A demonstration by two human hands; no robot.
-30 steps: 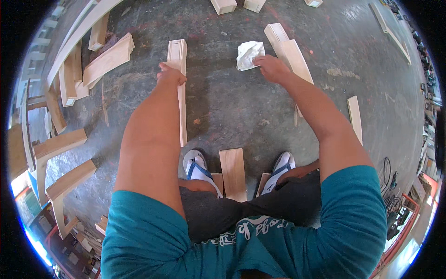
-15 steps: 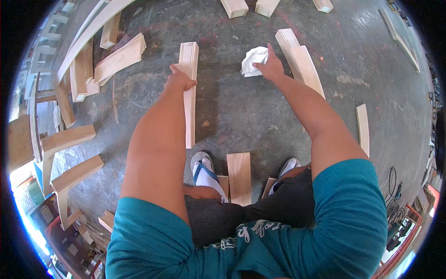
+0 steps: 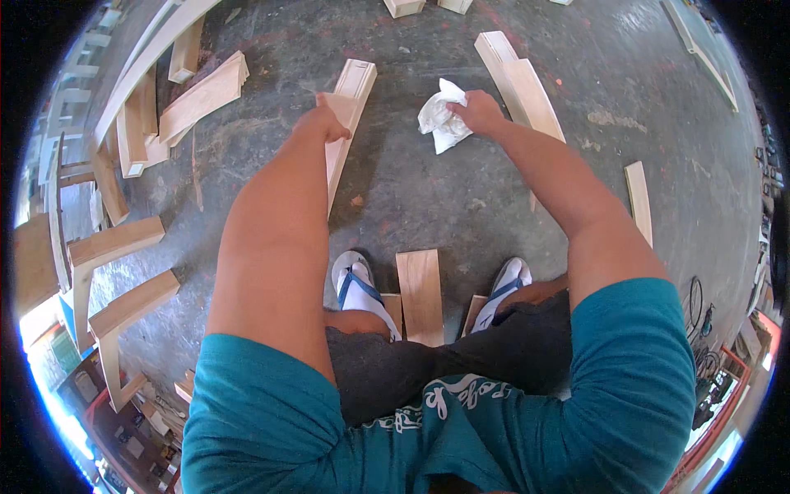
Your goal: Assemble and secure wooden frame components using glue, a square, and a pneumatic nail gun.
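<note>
You have two hands (image 3: 482, 114), two sandals (image 3: 366, 295) and one crumpled white cloth (image 3: 436, 115). Two stepped wooden pieces (image 3: 531, 95) flank that cloth, and you can count two angled frames (image 3: 136, 305) farther left and one short strip (image 3: 638, 206) farther right. Nearer you than the cloth is one broad board (image 3: 420, 296); beyond the cloth, three block ends (image 3: 403, 7).

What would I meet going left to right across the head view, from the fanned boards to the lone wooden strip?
Fanned boards, left hand, wooden piece in its grip, crumpled white sheet, right hand, lone wooden strip.
</note>
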